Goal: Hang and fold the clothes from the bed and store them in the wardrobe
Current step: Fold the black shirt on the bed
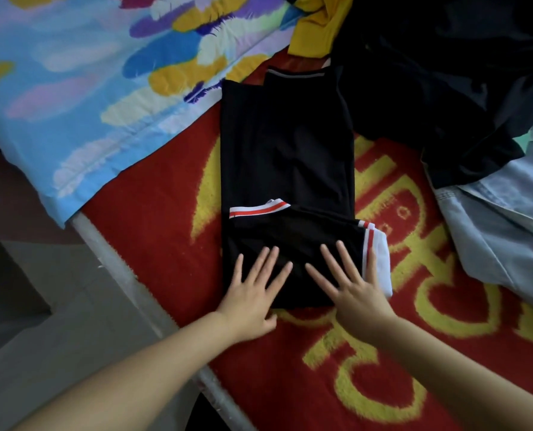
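Both hands flat, fingers spread, gripping nothing: left hand and right hand press near end of folded black red-and-white-cuffed shirt on red-and-yellow blanket.

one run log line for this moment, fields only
stage: folding | left hand: flat on black shirt | right hand: flat on shirt | shirt: on red blanket | unfolded: denim garment

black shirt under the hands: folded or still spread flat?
Folded. The black shirt is a narrow rectangle, its red-and-white striped cuffs tucked across the near end; the left hand and right hand press it flat.
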### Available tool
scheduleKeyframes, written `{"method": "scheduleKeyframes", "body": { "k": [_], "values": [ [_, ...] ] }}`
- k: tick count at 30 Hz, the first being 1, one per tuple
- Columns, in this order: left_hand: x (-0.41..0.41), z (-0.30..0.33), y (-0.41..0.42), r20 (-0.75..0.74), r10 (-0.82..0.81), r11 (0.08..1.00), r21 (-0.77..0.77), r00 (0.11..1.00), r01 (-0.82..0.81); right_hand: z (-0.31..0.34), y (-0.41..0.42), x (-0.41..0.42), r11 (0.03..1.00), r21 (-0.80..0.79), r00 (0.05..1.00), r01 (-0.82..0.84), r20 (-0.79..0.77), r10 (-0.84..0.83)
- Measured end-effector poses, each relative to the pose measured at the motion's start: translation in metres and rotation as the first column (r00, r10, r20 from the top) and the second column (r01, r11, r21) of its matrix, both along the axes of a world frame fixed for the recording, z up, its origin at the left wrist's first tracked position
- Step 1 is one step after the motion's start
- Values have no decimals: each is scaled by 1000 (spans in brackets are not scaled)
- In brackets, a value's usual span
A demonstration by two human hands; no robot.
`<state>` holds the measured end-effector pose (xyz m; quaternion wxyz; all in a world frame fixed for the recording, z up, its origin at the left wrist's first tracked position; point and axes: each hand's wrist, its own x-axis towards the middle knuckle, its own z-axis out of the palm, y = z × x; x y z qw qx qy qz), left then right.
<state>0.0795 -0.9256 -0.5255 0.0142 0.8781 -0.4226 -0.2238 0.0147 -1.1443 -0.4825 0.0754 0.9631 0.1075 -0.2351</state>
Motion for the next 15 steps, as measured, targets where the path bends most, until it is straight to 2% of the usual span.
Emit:
{"method": "scheduleKeyframes", "body": {
  "k": [2, 5, 8, 10, 12, 15],
  "values": [
    [8, -10, -10, -86, 131, 979, 166, 988, -116, -16, -7, 15, 994, -98, 992, 43, -115, -54],
    [20, -11, -29, -76, 251, 944, 239, 965, -227, -27, -5, 36, 986, -142, 981, 83, -163, -106],
    [20, 0, -34, -133, 248, 938, 281, 960, -203, -21, -2, 38, 986, -143, 970, 86, -212, -116],
    [21, 17, -29, -283, 245, 932, 334, 927, -144, -9, -2, 40, 989, -130, 948, 71, -300, -107],
    [17, 39, -19, -505, 283, 929, 356, 816, -102, 9, 1, 35, 995, -94, 878, 36, -473, -77],
    [6, 70, 0, -772, 262, 937, 348, 580, 39, 35, 5, 15, 996, 70, 683, 54, -731, 14]
  ]
}}
